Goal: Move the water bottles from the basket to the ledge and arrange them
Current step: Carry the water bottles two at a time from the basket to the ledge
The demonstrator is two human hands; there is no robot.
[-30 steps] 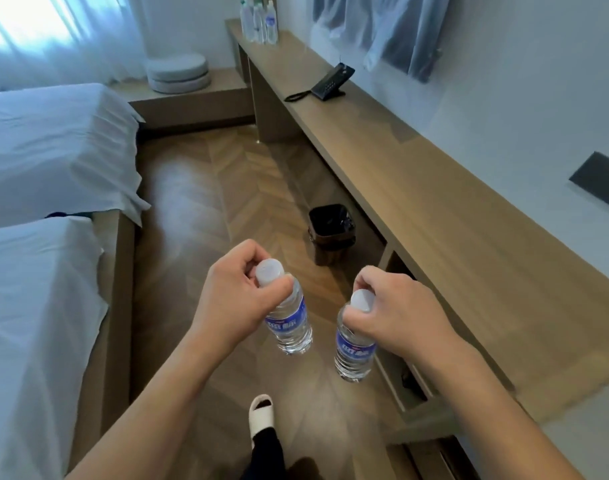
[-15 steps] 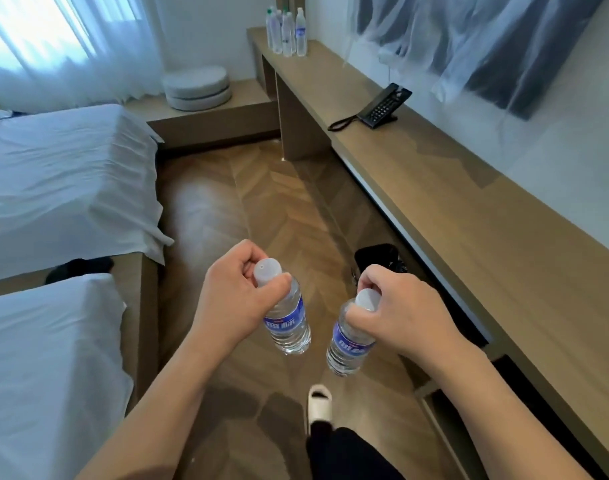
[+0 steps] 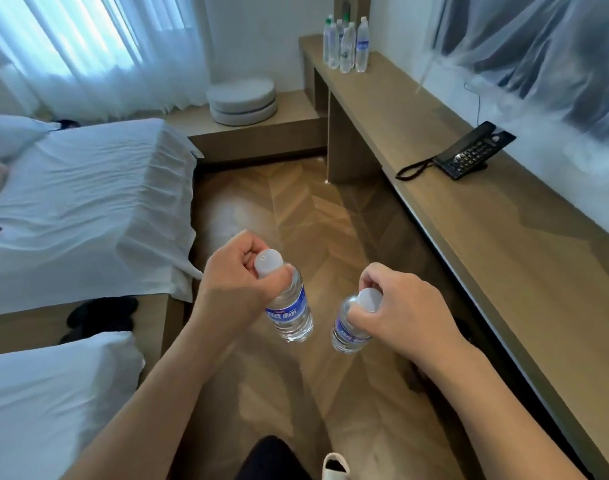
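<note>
I held one water bottle (image 3: 291, 308) in my left hand (image 3: 239, 275) and another bottle (image 3: 350, 327) in my right hand (image 3: 400, 311), fingers curled round each neck just under its white cap, both bottles hanging over the wooden floor (image 3: 313, 220) and a little apart from each other. Compared with half a second before, my hands and the bottles kept the same grip and spacing, but I had moved forward: the group of bottles (image 3: 344, 46) standing at the far end of the ledge (image 3: 504, 237) looked nearer and larger, and the black telephone (image 3: 469, 155) on the ledge had slid toward the right of my view. The dark bin seen earlier behind my right hand was out of sight. The beds (image 3: 88, 209) lay to my left.
</note>
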